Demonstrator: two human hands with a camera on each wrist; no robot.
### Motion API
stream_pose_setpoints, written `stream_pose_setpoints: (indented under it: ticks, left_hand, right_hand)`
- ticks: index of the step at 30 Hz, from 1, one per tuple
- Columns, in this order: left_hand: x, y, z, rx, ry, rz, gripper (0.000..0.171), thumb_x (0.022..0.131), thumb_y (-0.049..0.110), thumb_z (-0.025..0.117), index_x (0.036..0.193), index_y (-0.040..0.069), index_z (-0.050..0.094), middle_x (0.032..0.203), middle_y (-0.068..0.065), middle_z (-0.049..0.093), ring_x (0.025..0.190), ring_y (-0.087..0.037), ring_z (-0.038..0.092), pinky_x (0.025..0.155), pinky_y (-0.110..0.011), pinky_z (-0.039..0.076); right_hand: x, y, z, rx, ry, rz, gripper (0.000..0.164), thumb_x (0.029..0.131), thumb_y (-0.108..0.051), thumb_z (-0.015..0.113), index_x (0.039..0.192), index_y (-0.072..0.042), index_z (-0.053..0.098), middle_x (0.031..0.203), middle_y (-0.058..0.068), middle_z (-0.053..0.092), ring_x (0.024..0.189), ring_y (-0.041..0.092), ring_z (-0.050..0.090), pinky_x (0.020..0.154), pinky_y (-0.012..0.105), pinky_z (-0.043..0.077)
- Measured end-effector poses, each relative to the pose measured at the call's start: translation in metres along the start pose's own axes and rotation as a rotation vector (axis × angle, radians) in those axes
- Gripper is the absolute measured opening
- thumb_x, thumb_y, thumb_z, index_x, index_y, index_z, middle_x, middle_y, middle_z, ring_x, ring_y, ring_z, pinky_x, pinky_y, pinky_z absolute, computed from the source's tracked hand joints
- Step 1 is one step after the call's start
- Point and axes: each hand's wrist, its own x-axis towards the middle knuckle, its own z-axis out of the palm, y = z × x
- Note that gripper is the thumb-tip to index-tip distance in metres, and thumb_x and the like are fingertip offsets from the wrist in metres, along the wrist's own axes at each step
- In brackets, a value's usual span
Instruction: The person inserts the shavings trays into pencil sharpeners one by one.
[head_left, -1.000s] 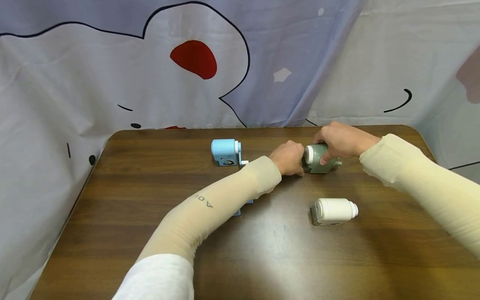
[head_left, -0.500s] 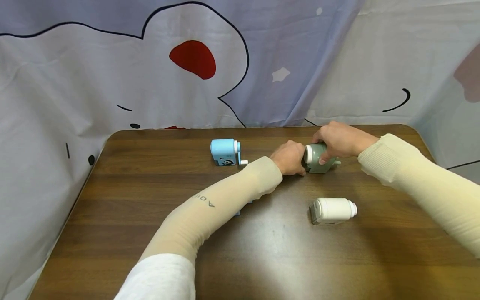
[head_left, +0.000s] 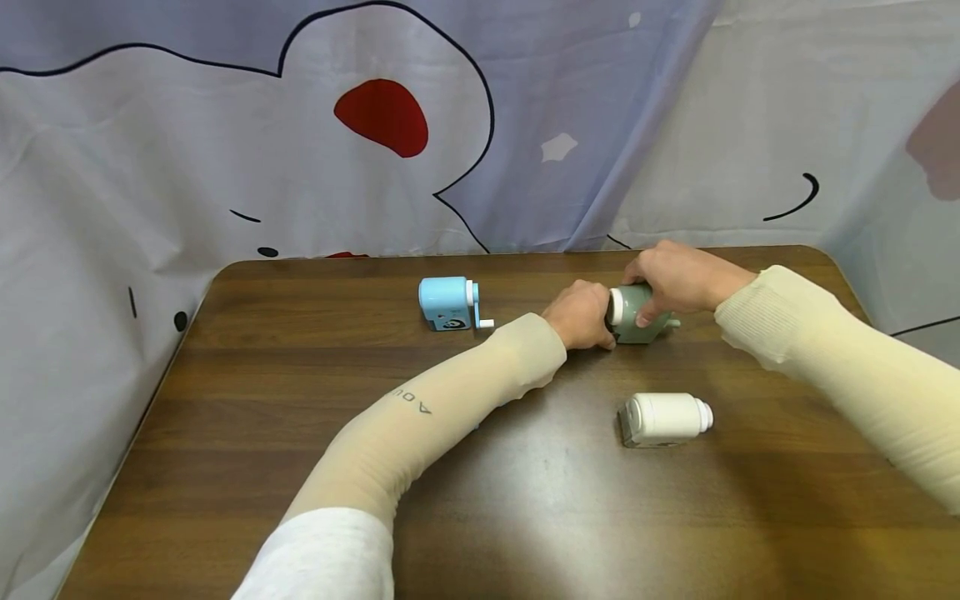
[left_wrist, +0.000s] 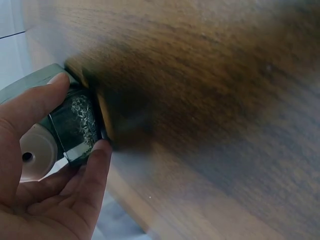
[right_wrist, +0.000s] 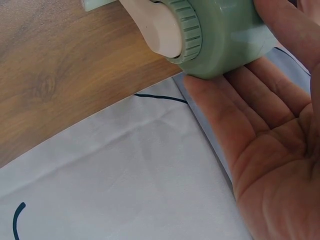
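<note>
Near the table's far right edge lies a green crank pencil sharpener [head_left: 633,330]. My right hand [head_left: 681,277] grips its body from above, thumb on the near side. In the right wrist view its pale crank [right_wrist: 155,30] sticks out beyond the fingers. At the other end, my left hand [head_left: 579,315] pinches the clear shavings drawer [left_wrist: 75,120] between thumb and forefinger. Shavings show through the drawer wall, which sits close against the body. The pale pencil-hole end [left_wrist: 39,157] is beside the left palm. In the head view my left hand hides the drawer.
A light blue crank sharpener [head_left: 444,303] stands at the back, left of my hands. Nearer me lies a cream sharpener [head_left: 667,419]. My left sleeve [head_left: 420,425] crosses the table and hides most of a blue thing. A printed curtain [head_left: 555,125] hangs behind the table edge.
My left hand has shifted slightly right towards the sharpener body, and the drawer that showed between them has gone in. My right hand keeps its grip. The blue thing is more covered by my sleeve.
</note>
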Motion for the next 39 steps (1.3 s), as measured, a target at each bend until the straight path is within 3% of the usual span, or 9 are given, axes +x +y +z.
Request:
stream_pose_setpoints:
  ticks: [12,30,39]
  left_hand:
    - [0.0005,0.0035,0.0015,-0.059,-0.001,-0.051,0.049,0.064,0.033,0.086,0.102,0.010,0.064,0.092,0.003,0.061,0.079,-0.011,0.057,0.072,-0.024,0.047]
    - [0.0034,0.0074,0.0023,-0.088,0.001,-0.053,0.051,0.063,0.033,0.086,0.102,0.010,0.062,0.088,0.004,0.060,0.075,-0.010,0.057,0.067,-0.023,0.047]
    - [0.0050,0.0056,0.0036,-0.089,0.013,-0.036,0.065,0.061,0.034,0.087,0.111,0.010,0.053,0.094,0.003,0.058,0.080,-0.010,0.057,0.070,-0.022,0.047]
  right_hand:
    - [-0.0002,-0.0028,-0.0003,0.008,0.002,0.004,0.041,0.061,-0.024,0.085,0.095,-0.005,0.069,0.088,0.004,0.068,0.073,0.016,0.060,0.067,0.036,0.051]
    - [-0.0022,-0.0019,0.0007,0.011,0.012,-0.004,0.043,0.060,-0.025,0.085,0.095,-0.006,0.070,0.088,0.003,0.069,0.073,0.016,0.060,0.067,0.035,0.050]
    - [-0.0020,-0.0019,0.0014,0.025,0.008,-0.003,0.043,0.061,-0.025,0.085,0.096,-0.005,0.070,0.089,0.003,0.068,0.072,0.015,0.060,0.066,0.034,0.050]
